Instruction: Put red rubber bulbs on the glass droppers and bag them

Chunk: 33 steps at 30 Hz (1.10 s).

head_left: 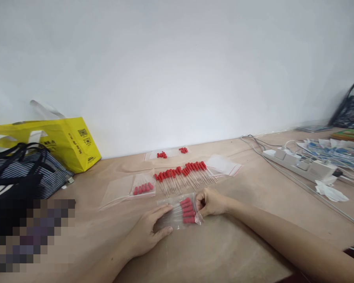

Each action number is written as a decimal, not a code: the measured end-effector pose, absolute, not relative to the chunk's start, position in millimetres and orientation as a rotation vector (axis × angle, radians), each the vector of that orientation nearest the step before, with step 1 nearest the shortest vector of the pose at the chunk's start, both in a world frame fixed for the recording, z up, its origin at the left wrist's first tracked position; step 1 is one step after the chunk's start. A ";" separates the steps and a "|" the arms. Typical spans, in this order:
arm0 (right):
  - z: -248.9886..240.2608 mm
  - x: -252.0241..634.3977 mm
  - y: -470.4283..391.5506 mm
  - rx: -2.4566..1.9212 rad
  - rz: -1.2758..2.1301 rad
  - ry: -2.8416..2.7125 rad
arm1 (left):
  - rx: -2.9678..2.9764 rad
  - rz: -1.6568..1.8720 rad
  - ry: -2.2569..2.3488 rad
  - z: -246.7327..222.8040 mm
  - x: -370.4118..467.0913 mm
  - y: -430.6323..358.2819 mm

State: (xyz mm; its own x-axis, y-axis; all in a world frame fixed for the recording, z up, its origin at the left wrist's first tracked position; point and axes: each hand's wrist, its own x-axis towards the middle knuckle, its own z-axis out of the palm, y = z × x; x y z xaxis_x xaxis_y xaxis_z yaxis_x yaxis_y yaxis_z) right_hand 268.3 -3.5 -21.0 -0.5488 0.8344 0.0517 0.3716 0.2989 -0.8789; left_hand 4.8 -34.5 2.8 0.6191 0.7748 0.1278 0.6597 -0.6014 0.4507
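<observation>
A clear zip-lock bag (177, 222) lies in front of me with several red-bulbed droppers (188, 210) side by side inside, their bulbs toward the right. At the bag's right end, my right hand (211, 202) is closed, pinching the plastic edge. My left hand (152, 228) rests at the left end with thumb and fingers apart, touching the bag by the thin dropper tubes. Just beyond, a row of loose droppers (179, 175) lies with red bulbs pointing away from me. Another bag of droppers (143, 188) sits left of that row.
Flat zip-lock bags (222, 165) lie right of the row, and bagged red-bulbed pieces (162, 155) near the wall. A yellow bag (73, 145) and striped bag (53, 173) stand left. On the right are a power strip (297, 165), cables and a crumpled tissue (332, 192).
</observation>
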 end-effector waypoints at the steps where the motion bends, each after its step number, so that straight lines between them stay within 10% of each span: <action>1: -20.8 268.4 -4.4 -1.053 1.184 -2.080 | 2.482 0.414 1.144 4.5 3.7 -33.5; 6: -20.3 274.7 -6.4 -0.990 1.218 -2.024 | 2.514 0.337 1.071 14.0 -15.2 -18.5; 24: -22.3 227.0 1.7 -0.575 -0.520 -2.440 | 3.173 1.030 0.708 6.1 -7.2 -40.8; 33: -23.0 220.9 4.9 -0.546 -0.592 -2.293 | 3.595 1.248 0.552 -0.5 -14.5 -26.5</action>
